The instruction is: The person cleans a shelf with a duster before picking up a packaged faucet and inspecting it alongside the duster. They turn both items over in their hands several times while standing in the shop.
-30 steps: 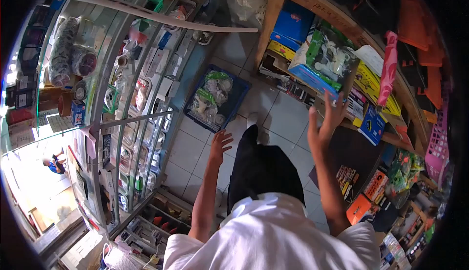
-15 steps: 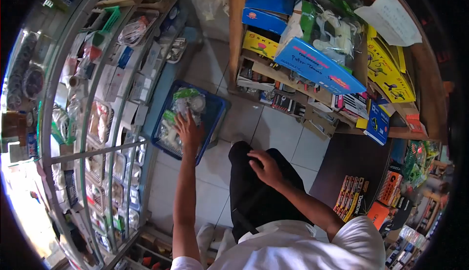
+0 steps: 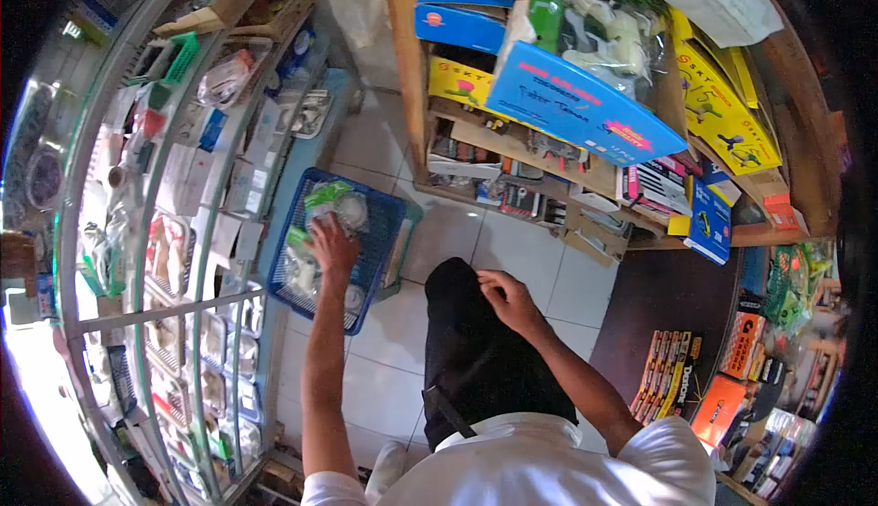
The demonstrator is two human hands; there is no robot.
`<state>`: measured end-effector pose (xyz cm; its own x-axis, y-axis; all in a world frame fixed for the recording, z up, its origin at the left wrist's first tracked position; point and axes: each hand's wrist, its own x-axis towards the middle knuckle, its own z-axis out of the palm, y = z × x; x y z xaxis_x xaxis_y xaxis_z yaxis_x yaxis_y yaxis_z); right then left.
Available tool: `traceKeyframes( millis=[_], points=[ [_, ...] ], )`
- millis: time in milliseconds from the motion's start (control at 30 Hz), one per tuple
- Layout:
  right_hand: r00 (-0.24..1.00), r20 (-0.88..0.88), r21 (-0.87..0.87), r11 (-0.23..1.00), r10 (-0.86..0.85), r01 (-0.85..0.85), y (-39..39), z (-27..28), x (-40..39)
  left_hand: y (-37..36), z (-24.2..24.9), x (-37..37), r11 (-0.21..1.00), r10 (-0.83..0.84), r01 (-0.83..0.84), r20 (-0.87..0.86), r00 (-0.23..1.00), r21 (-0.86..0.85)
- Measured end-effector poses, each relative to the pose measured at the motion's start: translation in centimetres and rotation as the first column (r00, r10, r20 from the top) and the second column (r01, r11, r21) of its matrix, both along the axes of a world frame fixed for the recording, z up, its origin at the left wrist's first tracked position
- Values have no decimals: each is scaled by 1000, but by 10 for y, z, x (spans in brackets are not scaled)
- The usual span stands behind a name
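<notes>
On the left, my left hand (image 3: 331, 252) reaches down into a blue plastic basket (image 3: 370, 309). Its fingers are apart and bent over clear plastic packets (image 3: 302, 273) with green labels, and they touch the packets. Part of the packets is hidden under the hand. A green-topped packet (image 3: 331, 197) lies just beyond the fingertips. My right hand (image 3: 510, 302) is beside my dark-trousered knee (image 3: 453, 286), its fingers loosely curled and apart, with nothing visible in them.
A glass-and-metal display shelf (image 3: 174, 314) full of packets runs along the left. Wooden shelves hold a blue carton (image 3: 585, 108) and yellow boxes (image 3: 727, 108) ahead. A dark brown surface (image 3: 640, 309) with several stacked boxes is at the right. The floor is white tile (image 3: 517, 241).
The view has shifted slightly, and the basket sits a little lower and further left. My left hand's fingers have gone from spread to more bent over the packets. The right hand stays by the knee.
</notes>
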<state>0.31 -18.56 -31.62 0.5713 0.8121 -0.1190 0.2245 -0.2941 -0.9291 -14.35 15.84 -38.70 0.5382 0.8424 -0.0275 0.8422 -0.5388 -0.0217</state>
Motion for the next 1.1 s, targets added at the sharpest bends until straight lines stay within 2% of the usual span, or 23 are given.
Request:
traceKeyframes(
  millis=[167, 233, 267, 300, 400, 433, 500, 533, 567, 633, 667, 700, 767, 800, 833, 867, 900, 933, 967, 1000, 1033, 1100],
  points=[
    [998, -18, -146, 987, 57, -59, -12, 46, -20, 0, 17, -8, 997, -72, 72, 10, 997, -22],
    [996, -40, -171, 982, 79, -85, -14, 63, -28, -1, 26, -11, 995, -36, 45, 107, 994, -87],
    [993, -73, -179, 979, 88, -100, -14, 71, -32, -4, 29, -14, 996, -52, 64, 181, 982, -60],
    [990, -103, -182, 977, 95, -112, -12, 78, -34, -6, 33, -16, 997, -48, 59, 178, 983, -57],
    [989, -108, -160, 980, 102, -118, -5, 98, -35, -10, 56, -23, 983, -109, 161, 418, 902, -91],
    [989, -106, -135, 984, 102, -116, -4, 103, -34, -11, 59, -25, 984, -102, 152, 411, 906, -90],
    [984, -144, -124, 984, 108, -126, 1, 112, -30, -9, 65, -25, 958, 77, 114, 622, 779, -262],
    [980, -171, -119, 985, 104, -125, 5, 117, -27, -8, 63, -24, 960, 126, 91, 696, 707, -266],
    [978, -178, -113, 986, 105, -126, 9, 122, -24, -6, 57, -27, 961, 123, 88, 691, 712, -262],
    [979, -187, -130, 986, 75, -100, 17, 134, -16, -6, 55, -28, 967, 197, 12, 770, 606, -256],
    [978, -196, -138, 985, 70, -98, 21, 143, -11, -8, 60, -27, 922, 353, -87, 729, 587, -376],
    [977, -200, -141, 985, 69, -98, 25, 151, -6, -7, 66, -27, 921, 355, -88, 725, 590, -379],
    [984, -173, -195, 977, 49, -83, 31, 167, 3, -6, 91, -22, 832, 549, -107, 777, 308, -545],
    [983, -178, -209, 974, 45, -82, 32, 168, 7, -10, 106, -26, 765, 636, -94, 724, 265, -637],
    [983, -180, -207, 975, 47, -84, 35, 171, 10, -10, 114, -29, 765, 636, -96, 724, 266, -636],
    [980, -192, -194, 977, 49, -87, 38, 175, 12, -10, 123, -32, 630, 776, 49, 631, -5, -775],
    [977, -205, -181, 979, 52, -90, 42, 177, 13, -11, 132, -37, 492, 865, 238, 439, -243, -837],
    [977, -208, -176, 980, 53, -91, 46, 178, 13, -15, 145, -41, 483, 867, 292, 404, -291, -826],
    [959, -278, -187, 976, 55, -110, 51, 177, 13, -22, 153, -51, 487, 865, 290, 410, -289, -824],
    [937, -346, -195, 972, 55, -129, 56, 176, 11, -31, 163, -63, 386, 921, 467, 304, -245, -795],
    [937, -343, -185, 975, 57, -127, 65, 174, 10, -36, 172, -70, 272, 962, 628, 206, -178, -729],
    [828, -557, -87, 986, 69, -141, 83, 176, 2, -68, 256, -52, 179, 983, 674, 106, -148, -717]
  ],
)
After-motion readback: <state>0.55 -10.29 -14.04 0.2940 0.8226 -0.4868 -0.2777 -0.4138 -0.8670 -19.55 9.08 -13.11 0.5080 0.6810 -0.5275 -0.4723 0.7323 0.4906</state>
